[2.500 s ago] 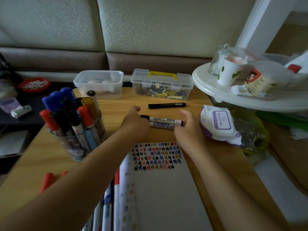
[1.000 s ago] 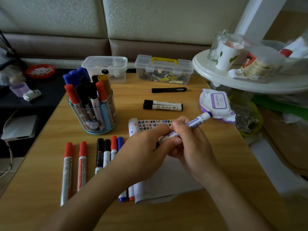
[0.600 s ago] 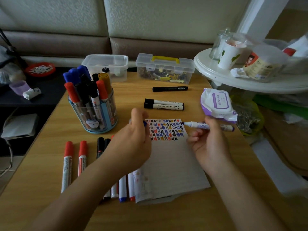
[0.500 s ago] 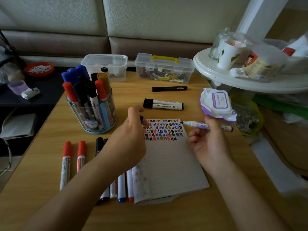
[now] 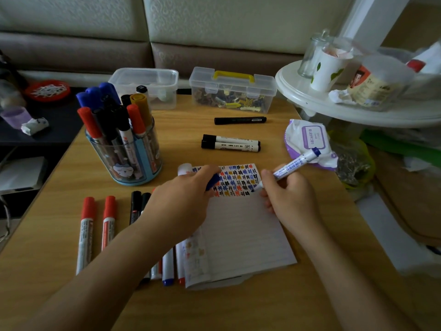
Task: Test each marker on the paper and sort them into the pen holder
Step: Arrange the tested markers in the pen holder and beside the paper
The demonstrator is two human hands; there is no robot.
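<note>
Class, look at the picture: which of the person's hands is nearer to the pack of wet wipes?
The right hand, holding the blue marker whose rear end reaches the wet wipes. The left hand rests farther away on the paper, holding the cap.

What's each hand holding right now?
Left hand: closed on the blue cap, resting on the paper.
Right hand: gripping the uncapped blue marker, tip on the paper.

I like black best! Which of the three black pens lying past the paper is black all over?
The far one, the all-black marker, lying alone nearest the clear box with the yellow handle. The two black-capped markers lying side by side have white barrels.
</note>
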